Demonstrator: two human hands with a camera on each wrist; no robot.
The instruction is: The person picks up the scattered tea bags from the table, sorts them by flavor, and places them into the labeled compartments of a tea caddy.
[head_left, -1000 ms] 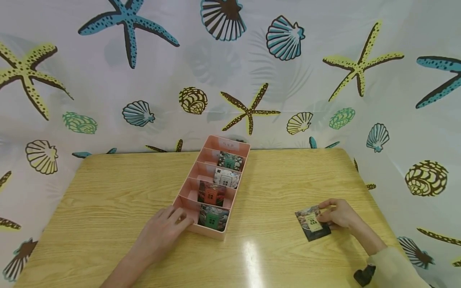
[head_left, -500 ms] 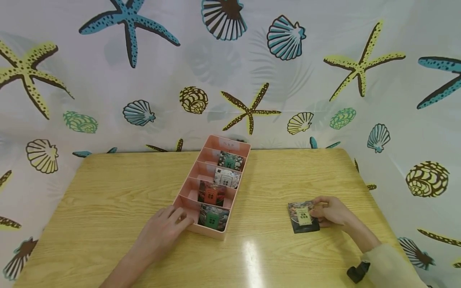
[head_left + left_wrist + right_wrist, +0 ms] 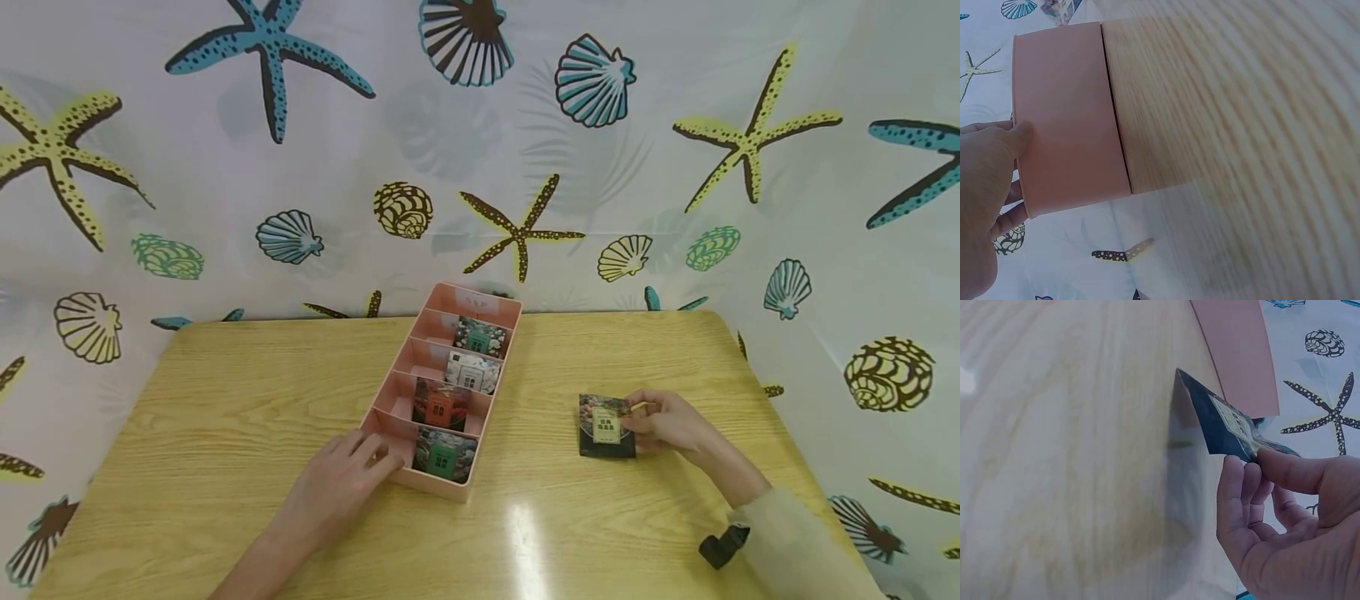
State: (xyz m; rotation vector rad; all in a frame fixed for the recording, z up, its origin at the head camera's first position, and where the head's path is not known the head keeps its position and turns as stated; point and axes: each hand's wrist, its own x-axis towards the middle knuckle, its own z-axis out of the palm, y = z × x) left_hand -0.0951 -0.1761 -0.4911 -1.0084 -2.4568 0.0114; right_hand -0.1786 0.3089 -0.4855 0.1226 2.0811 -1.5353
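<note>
A pink compartment box (image 3: pixel 427 482) stands slanted on the table. My left hand (image 3: pixel 341 483) grips its near left corner; in the left wrist view the thumb (image 3: pixel 1021 136) lies on the outer wall and the other fingers pass over the rim. My right hand (image 3: pixel 667 427) pinches the right edge of a dark packet (image 3: pixel 604 428) with a pale yellow label, to the right of the box. Seen from the right wrist, the packet (image 3: pixel 1219 428) is raised off the table, casting a shadow. Thumb and fingertips hold one corner.
Inside the box, one per compartment, sit a red-labelled packet (image 3: pixel 440 406), a white packet (image 3: pixel 472 372), a far green-labelled packet (image 3: pixel 480 337) and a near green-labelled packet (image 3: pixel 444 456). A patterned curtain (image 3: pixel 337 167) hangs behind the wooden table (image 3: pixel 262 375).
My right hand has carried the dark packet left and away from me, toward the box, and the packet has turned more upright in view. The left hand and the box have stayed put.
</note>
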